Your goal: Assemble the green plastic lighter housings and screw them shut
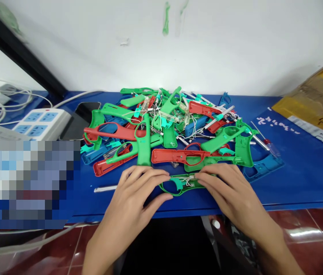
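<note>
Green casing (197, 185) before heaped parts (169, 138)

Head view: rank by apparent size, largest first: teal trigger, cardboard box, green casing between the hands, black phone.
1. cardboard box, even cut off by the frame
2. black phone and green casing: too alike to rank, both partly covered
3. teal trigger

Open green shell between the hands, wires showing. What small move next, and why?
Probably a gentle press with the right hand on the pale part near its fingers, the left hand steadying the looped end of the green shell. The right fingers are right beside that part, and white wires run loosely near the teal trigger. Whether the part is fully seated cannot be told.
</note>
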A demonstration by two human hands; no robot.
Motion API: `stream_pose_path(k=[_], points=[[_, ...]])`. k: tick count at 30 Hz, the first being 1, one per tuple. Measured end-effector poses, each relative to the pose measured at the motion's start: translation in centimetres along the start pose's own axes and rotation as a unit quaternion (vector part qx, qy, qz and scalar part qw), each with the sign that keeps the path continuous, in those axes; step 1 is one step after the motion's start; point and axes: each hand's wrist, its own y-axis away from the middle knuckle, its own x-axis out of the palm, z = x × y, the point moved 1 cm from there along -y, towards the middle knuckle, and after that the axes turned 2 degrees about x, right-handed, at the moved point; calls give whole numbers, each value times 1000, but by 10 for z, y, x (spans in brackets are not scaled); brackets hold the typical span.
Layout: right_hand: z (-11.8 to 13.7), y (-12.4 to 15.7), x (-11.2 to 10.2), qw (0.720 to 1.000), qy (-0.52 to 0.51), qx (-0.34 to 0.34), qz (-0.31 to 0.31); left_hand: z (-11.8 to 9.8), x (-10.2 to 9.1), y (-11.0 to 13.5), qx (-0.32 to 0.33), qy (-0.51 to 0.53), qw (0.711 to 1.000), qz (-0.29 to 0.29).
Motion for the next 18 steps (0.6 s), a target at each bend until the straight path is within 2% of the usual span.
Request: stream_pose_path(k=[18], points=[[0,-8,-1,1000,-8,-4,16,1,0,0,8,-2,1000,0]])
